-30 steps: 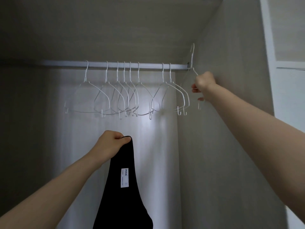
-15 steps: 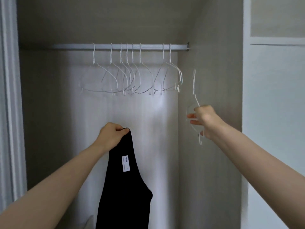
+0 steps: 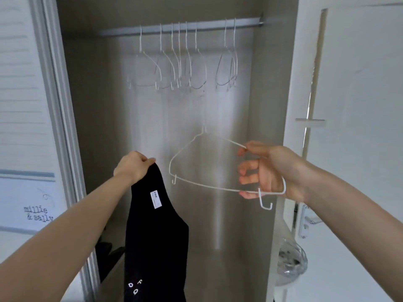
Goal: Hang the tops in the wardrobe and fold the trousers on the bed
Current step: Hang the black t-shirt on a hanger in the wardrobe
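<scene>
Both our arms reach fwd, bare forearms in view. Our left hand (image 3: 134, 165) is up at mid-height, knuckles up, fingers curled tight in a pinch grip. Our right hand (image 3: 267, 171) sits a bit further right at about the same level, palm turned left, thumb on top, fingers (image 3: 248, 165) loosely curled w/ gaps between them, gripping.

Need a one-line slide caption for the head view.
Left hand grips black top; right hand holds white wire hanger before the wardrobe rail.

A white box (image 3: 26, 205) at left read "millie & sally". The black top (image 3: 157, 236) carried a small white label (image 3: 156, 199), too blurred to read.
</scene>
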A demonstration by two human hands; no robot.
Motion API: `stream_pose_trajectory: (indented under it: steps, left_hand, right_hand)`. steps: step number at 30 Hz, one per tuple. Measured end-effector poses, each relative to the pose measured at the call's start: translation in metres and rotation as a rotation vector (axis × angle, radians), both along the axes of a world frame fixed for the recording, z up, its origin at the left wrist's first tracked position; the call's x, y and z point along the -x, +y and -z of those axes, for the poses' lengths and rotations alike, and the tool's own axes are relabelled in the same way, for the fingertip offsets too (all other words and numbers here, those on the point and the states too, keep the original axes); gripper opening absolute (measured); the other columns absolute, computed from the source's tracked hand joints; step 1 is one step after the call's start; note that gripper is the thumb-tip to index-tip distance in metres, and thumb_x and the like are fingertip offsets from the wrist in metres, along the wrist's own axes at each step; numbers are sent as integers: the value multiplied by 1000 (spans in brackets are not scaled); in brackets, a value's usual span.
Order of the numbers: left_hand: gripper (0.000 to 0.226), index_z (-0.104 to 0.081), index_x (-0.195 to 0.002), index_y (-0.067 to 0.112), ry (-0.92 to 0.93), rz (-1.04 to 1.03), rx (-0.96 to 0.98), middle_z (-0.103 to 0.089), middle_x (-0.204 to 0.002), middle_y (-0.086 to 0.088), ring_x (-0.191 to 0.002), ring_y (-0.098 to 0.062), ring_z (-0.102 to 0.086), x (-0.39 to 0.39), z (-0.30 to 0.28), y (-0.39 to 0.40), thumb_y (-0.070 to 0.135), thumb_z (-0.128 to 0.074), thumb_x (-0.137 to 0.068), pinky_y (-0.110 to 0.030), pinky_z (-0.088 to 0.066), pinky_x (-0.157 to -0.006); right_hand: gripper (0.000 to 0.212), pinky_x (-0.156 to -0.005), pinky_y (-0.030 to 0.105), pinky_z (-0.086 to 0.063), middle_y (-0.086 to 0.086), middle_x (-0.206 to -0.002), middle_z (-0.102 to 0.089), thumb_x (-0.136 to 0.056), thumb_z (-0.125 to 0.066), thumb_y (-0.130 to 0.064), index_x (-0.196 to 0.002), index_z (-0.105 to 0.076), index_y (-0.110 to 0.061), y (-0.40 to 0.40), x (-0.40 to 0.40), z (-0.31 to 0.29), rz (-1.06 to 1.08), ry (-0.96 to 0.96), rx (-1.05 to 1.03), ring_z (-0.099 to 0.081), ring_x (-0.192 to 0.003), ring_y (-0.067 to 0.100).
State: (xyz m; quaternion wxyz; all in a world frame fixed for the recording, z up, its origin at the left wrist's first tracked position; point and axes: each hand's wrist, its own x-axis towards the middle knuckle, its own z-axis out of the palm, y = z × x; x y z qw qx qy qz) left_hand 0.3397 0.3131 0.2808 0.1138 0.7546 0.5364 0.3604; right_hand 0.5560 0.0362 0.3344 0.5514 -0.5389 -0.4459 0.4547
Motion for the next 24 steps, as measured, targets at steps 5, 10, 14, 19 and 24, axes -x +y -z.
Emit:
stream_pose_trajectory:
  steps: [5, 10, 14, 19, 24]
  left_hand:
    - [41, -72, -78, 15, 50, -85, 29, -64, -71, -7, -75, -30, -64, 26, 18, -13, 48, -54, -94, -38, -53, -74]
    - [45, -68, -67, 15, 23, -90, 50, -63, -63, -5, -65, -27, -62, 39, 18, -22, 48, -55, -94, -33, -50, -67]
    - [42, -67, -67, 16, 38, -160, 42, -64, -66, -5, -69, -28, -63, 53, 17, -24, 44, -55, -95, -34, -52, -69]
    - [52, -54, -56, 6, -73, -112, 121, -49, -53, -6, -54, -25, -50, 60, 15, -18, 40, -58, -95, -30, -38, -58]
    - [57, -36, -49, 12, -127, 19, 112, -30, -42, 2, -44, -20, -31, 47, 8, -20, 39, -64, -92, -31, -28, -53]
  right_hand:
    - [16, -71, 48, -49, 11, -63, -50, -98, -40, -26, -94, -52, -17, -34, 2, -1, -182, -4, -37, -51, -51, 24]
    - [14, -72, 47, -45, 10, -58, -46, -97, -41, -26, -96, -51, -17, -43, 3, 6, -259, -7, -12, -44, -43, 20]
    - [12, -73, 50, -46, 9, -57, -40, -95, -42, -24, -95, -51, -17, -45, 4, 3, -270, -15, -52, -38, -40, 19]
    - [13, -75, 51, -47, 8, -57, -39, -95, -43, -24, -93, -53, -17, -23, 22, 12, -302, -35, -13, -34, -40, 17]
    - [13, -68, 45, -50, 8, -55, -40, -100, -41, -24, -95, -50, -17, 8, 45, 34, -255, -27, -11, -35, -40, 17]
